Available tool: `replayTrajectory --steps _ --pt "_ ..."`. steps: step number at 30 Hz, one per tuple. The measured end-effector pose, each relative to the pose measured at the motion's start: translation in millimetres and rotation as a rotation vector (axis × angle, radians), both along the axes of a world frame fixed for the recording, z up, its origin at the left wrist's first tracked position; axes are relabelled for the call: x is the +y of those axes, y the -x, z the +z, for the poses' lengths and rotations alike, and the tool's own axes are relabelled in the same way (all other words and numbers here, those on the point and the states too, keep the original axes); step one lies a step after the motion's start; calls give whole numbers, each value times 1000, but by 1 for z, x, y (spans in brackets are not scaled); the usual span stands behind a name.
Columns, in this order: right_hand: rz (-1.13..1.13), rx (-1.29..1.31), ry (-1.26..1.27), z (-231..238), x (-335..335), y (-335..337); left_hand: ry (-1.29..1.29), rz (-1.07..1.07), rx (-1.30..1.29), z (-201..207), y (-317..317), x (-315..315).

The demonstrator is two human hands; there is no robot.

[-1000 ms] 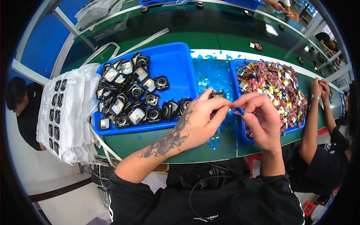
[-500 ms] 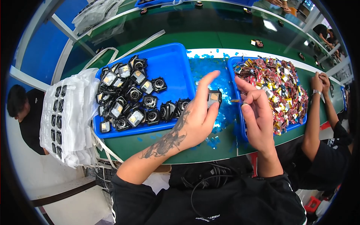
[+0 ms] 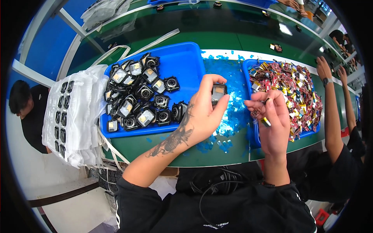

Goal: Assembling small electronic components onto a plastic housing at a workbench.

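Your left hand (image 3: 204, 118) grips a dark watch case (image 3: 220, 90) between thumb and forefinger at the centre of the frame. Your right hand (image 3: 275, 121), right of centre, pinches a small flex part (image 3: 265, 122) — thumb against fingers — while the blue tray (image 3: 184, 64) of similar cases occupies the frame's left-centre.

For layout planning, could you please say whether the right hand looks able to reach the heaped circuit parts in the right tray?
Probably yes: the right hand is beside the blue tray, and nothing visible blocks the circuit parts, though its grip holds a piece.
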State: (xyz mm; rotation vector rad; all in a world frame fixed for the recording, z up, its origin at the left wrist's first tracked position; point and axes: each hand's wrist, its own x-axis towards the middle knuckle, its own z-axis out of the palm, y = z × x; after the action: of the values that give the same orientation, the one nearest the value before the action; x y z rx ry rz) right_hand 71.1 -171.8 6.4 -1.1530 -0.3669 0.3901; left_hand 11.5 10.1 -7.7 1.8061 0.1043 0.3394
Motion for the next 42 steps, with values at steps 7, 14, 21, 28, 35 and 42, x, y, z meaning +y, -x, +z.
replayTrajectory --steps 7,14,21,28,35,42 --pt "141 0 -41 4 0 3 555 -212 11 7 -2 2" --pt "-72 -53 -131 -1 11 7 815 -352 189 8 1 9" --pt "-55 -343 139 -3 -3 6 535 -62 16 3 -7 3" --pt "7 -635 302 1 8 7 468 -119 43 4 -2 -2" --pt "-158 -334 283 -9 20 4 780 -215 112 9 5 -14" --pt "-261 -527 469 6 21 2 671 -286 -3 3 3 -15"
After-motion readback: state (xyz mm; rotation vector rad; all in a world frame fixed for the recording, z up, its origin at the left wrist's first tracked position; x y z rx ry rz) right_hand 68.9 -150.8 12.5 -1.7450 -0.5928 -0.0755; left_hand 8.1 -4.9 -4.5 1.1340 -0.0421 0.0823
